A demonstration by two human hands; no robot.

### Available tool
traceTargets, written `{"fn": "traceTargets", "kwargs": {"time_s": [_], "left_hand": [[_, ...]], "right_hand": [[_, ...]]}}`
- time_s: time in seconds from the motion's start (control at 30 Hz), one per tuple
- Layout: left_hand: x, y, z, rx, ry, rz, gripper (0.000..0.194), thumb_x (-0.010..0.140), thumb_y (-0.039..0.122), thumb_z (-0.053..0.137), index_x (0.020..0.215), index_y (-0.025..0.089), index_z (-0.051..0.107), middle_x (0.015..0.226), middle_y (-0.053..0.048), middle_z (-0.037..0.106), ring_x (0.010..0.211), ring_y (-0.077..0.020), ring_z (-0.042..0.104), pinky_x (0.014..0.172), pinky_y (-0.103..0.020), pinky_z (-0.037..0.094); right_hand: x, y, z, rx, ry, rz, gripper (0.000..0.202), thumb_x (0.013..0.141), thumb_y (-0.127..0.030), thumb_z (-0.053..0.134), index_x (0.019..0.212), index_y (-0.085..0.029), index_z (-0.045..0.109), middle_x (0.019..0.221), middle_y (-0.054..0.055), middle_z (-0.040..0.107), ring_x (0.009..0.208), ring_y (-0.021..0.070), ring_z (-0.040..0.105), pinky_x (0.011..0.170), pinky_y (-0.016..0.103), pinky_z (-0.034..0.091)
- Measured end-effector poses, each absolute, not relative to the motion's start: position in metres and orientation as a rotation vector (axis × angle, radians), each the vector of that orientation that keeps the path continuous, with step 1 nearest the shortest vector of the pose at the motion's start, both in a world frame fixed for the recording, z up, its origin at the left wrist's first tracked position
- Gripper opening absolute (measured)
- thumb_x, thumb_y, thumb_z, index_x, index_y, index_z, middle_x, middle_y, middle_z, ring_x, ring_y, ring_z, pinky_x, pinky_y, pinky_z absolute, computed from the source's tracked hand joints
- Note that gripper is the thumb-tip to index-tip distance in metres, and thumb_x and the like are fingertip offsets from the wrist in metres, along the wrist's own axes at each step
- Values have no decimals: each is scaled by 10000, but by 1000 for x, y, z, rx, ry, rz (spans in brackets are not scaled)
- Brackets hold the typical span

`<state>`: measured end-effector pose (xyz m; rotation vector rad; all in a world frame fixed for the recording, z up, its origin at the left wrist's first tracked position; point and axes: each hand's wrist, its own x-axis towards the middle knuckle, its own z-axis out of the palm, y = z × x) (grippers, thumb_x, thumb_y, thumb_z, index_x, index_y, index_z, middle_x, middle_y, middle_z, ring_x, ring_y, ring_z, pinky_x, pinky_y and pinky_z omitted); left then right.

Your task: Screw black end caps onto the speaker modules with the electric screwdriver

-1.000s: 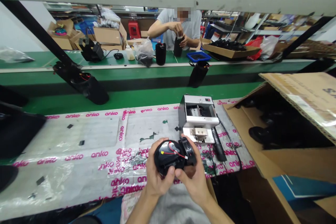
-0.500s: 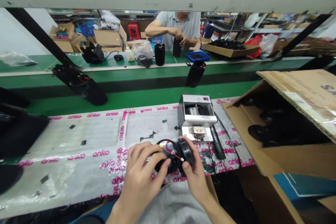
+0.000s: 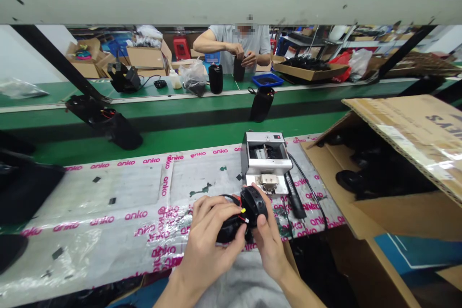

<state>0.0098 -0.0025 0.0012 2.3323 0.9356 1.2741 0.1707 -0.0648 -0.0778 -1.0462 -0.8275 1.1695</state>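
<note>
My right hand is closed around a round black end cap, its thumb on the side nearest me. Close beside it, my left hand has its fingers curled over a black cylindrical speaker body and the wires at its mouth. Between the two hands, thin red and black wires show, with a yellow piece and a small white connector. The fingers of my left hand cover much of the body, so its exact grip on the wires is hidden.
A silver machine with a black cable stands just beyond my hands. An open cardboard box of black parts is at the right. Across the green bench, a co-worker handles a black cylinder. A shelf beam crosses overhead.
My left hand has shifted right, nearer to the cap, and covers more of the wires. The cap is turned more upright in my right hand. The view has shifted slightly.
</note>
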Motion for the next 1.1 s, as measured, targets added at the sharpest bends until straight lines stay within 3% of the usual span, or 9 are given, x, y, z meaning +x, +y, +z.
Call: {"fn": "traceTargets", "kwargs": {"time_s": [0.13, 0.33, 0.53, 0.67, 0.9, 1.1], "left_hand": [[13, -2, 3, 2262, 1015, 1241, 275, 922, 131, 736, 1153, 255, 654, 1023, -38, 770, 1019, -262, 705, 968, -437, 504], [15, 1, -1, 2249, 1096, 1322, 147, 1022, 124, 709, 1059, 250, 646, 960, -9, 756, 922, -210, 722, 939, -392, 524], [15, -1, -9, 2207, 1139, 1420, 131, 1057, 165, 726, 1115, 260, 657, 975, 21, 831, 884, -202, 799, 986, -407, 503], [13, -5, -8, 2195, 1128, 1371, 156, 1055, 121, 724, 1089, 272, 702, 1002, 35, 844, 915, -194, 808, 1001, -403, 445], [10, -6, -12, 2018, 1143, 1400, 172, 1046, 125, 742, 1107, 286, 736, 1003, 37, 807, 939, -179, 749, 966, -364, 472], [9, -6, -18, 1921, 1096, 1375, 152, 1054, 161, 747, 1107, 303, 754, 1022, 27, 798, 968, -190, 734, 945, -367, 499]], "right_hand": [[175, -62, -74, -1087, -843, 1192, 593, 1141, -573, 481, 1710, -418, 428, 1824, 21, 411, 1677, 293, 431, 1439, 555, 259], [188, -55, -68, -1141, -888, 1184, 668, 1070, -687, 564, 1635, -329, 565, 1702, 87, 590, 1647, 316, 476, 1394, 549, 372], [206, -34, -49, -1038, -900, 1246, 709, 1078, -742, 473, 1593, -278, 621, 1591, 123, 688, 1577, 349, 570, 1366, 599, 402], [209, -24, -35, -1039, -1010, 1251, 667, 1093, -707, 486, 1581, -279, 643, 1616, 105, 674, 1575, 335, 572, 1388, 559, 371], [214, -23, -15, -1087, -1217, 1240, 637, 1087, -706, 514, 1564, -310, 663, 1596, 92, 691, 1500, 343, 635, 1350, 551, 421], [222, -29, 3, -1214, -1410, 1133, 550, 1126, -621, 505, 1592, -362, 642, 1652, 50, 648, 1570, 332, 568, 1353, 519, 415]]}}
